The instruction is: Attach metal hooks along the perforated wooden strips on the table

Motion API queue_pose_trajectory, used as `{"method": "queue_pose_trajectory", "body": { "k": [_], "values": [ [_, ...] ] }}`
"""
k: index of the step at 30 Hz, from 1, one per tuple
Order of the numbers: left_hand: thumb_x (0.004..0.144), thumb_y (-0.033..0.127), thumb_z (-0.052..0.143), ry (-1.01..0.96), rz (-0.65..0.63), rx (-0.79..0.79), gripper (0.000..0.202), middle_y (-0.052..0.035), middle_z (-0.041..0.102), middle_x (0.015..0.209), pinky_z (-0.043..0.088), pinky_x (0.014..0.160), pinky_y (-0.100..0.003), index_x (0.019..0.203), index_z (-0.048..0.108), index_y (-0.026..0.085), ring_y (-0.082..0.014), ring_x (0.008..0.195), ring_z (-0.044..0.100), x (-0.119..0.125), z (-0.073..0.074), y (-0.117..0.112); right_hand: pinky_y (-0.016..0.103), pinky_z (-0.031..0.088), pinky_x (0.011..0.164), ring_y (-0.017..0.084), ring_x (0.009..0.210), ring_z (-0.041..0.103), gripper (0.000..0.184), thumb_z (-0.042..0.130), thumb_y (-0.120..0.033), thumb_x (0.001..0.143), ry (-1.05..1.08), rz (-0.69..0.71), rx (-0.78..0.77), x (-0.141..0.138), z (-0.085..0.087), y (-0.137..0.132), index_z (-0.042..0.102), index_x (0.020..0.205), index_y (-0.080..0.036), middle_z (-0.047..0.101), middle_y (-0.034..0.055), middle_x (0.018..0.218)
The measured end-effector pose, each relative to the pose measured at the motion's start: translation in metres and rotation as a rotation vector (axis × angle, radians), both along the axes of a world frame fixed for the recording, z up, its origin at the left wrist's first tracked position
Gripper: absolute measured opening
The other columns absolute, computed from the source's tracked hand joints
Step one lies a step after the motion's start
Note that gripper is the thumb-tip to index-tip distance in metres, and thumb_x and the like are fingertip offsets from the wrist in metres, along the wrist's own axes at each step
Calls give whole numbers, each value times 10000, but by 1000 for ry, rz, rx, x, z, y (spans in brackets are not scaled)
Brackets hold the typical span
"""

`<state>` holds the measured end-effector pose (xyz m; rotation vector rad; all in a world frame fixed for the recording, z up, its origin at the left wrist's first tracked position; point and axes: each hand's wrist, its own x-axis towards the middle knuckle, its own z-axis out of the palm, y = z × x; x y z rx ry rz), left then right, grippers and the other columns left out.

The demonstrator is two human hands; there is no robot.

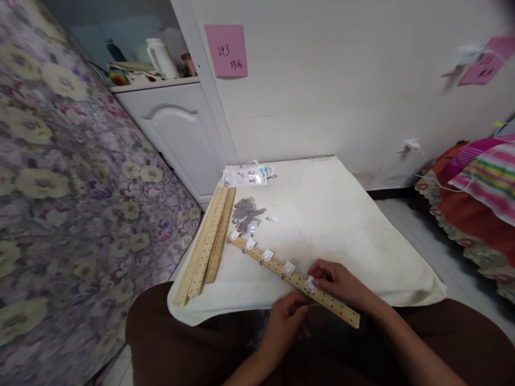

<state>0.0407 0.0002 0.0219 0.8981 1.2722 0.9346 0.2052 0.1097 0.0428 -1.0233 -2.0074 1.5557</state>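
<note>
A narrow wooden strip with rows of small holes (277,265) lies slantwise across the table, its near right end past the front edge. Several white tags (288,268) with small metal pieces sit along it. My right hand (340,281) is over the strip, fingers curled and thumb on the white tag (310,285) closest to the near end. Just below the strip's near edge is my left hand (284,321), fingers bent together; whatever they hold is hidden. A heap of small grey-backed metal pieces (245,212) lies beyond the strip's far end.
More perforated wooden strips (207,241) lie along the table's left side. Clear plastic packets (245,176) rest at the back left of the cloth-covered table (341,214). One loose tag (273,219) lies beside the heap. A floral curtain (80,187) hangs at left.
</note>
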Motion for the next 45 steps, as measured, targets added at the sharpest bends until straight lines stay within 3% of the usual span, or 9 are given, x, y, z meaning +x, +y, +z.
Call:
{"method": "queue_pose_trajectory", "body": {
  "k": [14, 27, 32, 45],
  "values": [
    [786, 374, 563, 78, -4, 107, 238, 13, 592, 648, 400, 467, -218, 854, 630, 157, -101, 479, 504, 1, 2, 4, 229, 375, 571, 131, 645, 509, 139, 562, -237, 794, -17, 10, 43, 1, 0, 0, 616, 917, -202, 576, -22, 704],
    [780, 332, 546, 75, -22, 42, 217, 25, 587, 617, 364, 412, -191, 883, 622, 156, -87, 434, 497, 0, -4, 3, 238, 386, 579, 140, 664, 536, 144, 509, -255, 839, -56, 26, 48, 1, -1, 3, 599, 936, -199, 610, -8, 739],
    [767, 334, 550, 66, -24, 43, 241, 20, 589, 611, 384, 426, -204, 884, 630, 139, -90, 434, 494, 0, 1, 4, 232, 382, 574, 134, 660, 522, 131, 501, -257, 851, -64, 23, 48, 1, -3, 4, 599, 914, -198, 589, -10, 723],
    [781, 381, 548, 53, -31, 17, 269, 12, 612, 629, 344, 398, -195, 898, 590, 143, -97, 429, 520, -6, -5, 1, 216, 334, 475, 90, 506, 472, 139, 535, -310, 848, 48, 17, -147, 1, 3, 9, 578, 851, -177, 518, -36, 644]
  ]
}}
